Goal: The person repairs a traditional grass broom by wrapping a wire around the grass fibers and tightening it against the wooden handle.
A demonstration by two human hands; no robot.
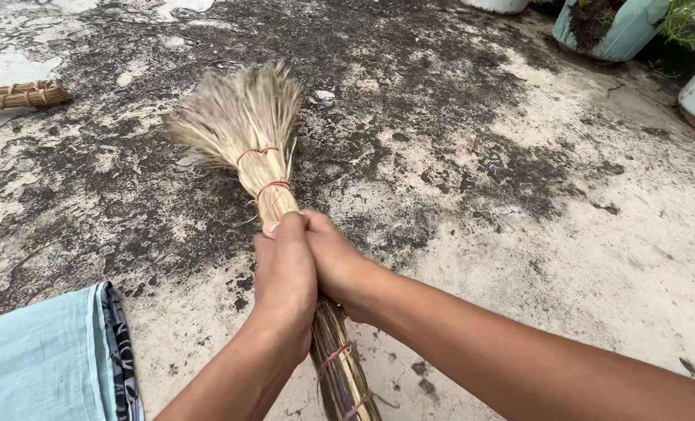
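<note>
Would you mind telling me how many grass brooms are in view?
2: one broom gripped by both the left hand and right hand; another broom lies at the left edge, partly cut off.

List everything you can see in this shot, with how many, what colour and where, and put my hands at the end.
grass broom: one, straw-coloured with red ties, centre, bristles fanned on the ground, handle running toward the bottom edge
second bundled broom: one, tan, far left edge, lying on the ground
concrete ground: one, pale with dark stains, fills the view
cloth: one, light blue with a dark patterned border, bottom left corner
planter pots: at least two, pale blue-green and white, top right, one holding soil and green stems
left hand: one, closed around the broom handle
right hand: one, closed around the handle, beside the left
</note>
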